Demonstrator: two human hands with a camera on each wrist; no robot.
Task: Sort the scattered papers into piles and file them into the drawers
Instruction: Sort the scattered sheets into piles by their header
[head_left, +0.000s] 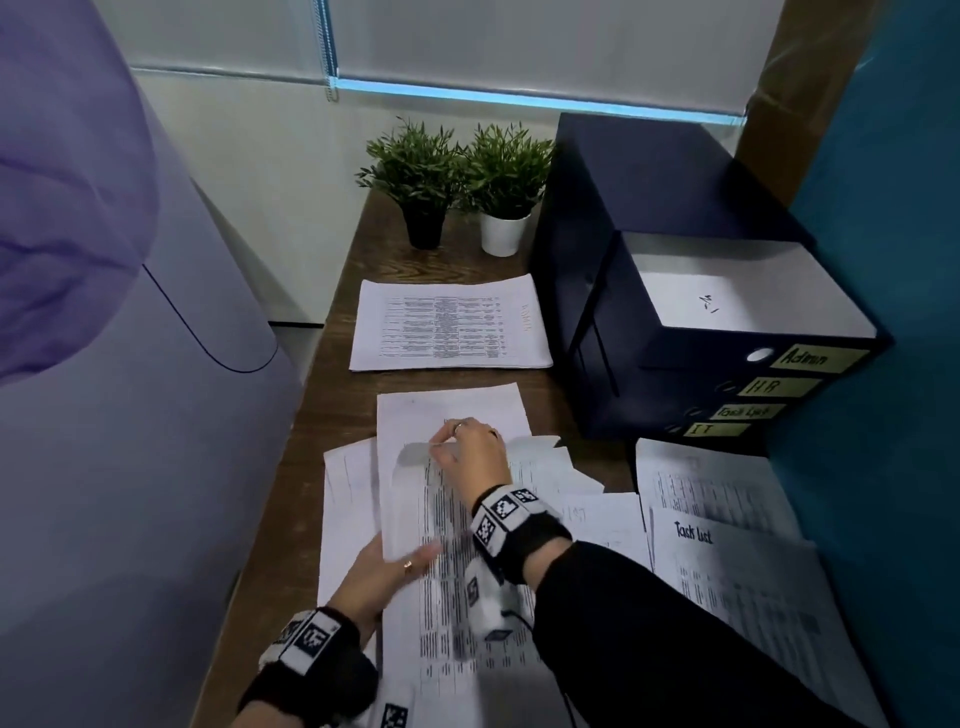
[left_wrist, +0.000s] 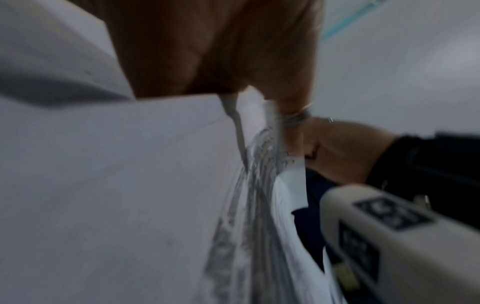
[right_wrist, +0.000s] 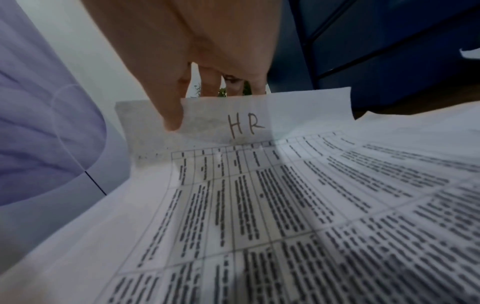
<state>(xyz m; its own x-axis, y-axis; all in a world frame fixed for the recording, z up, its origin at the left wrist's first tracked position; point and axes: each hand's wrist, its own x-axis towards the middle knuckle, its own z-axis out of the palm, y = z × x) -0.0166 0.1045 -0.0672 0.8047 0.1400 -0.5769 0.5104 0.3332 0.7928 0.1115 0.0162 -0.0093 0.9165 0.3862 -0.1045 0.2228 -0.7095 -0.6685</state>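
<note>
1. Right wrist view shows the right hand (right_wrist: 182, 78) pinching the far edge of the HR sheet (right_wrist: 259, 185), thumb on top, fingers behind.
2. Its long axis runs 6 to 12 o'clock on the table (head_left: 332, 405); the left hand (head_left: 384, 566) grips its near-left edge, thumb on top.
3. From the right hand, the drawer unit (head_left: 691, 374) lies at 2 o'clock, so that hand is nearer.
4. Count: four labelled drawers, only the top one open; one sorted pile (head_left: 447, 327) at 12 o'clock; two potted plants (head_left: 457, 171).
5. Loose sheets number perhaps six; overlaps hide the edges.
</note>
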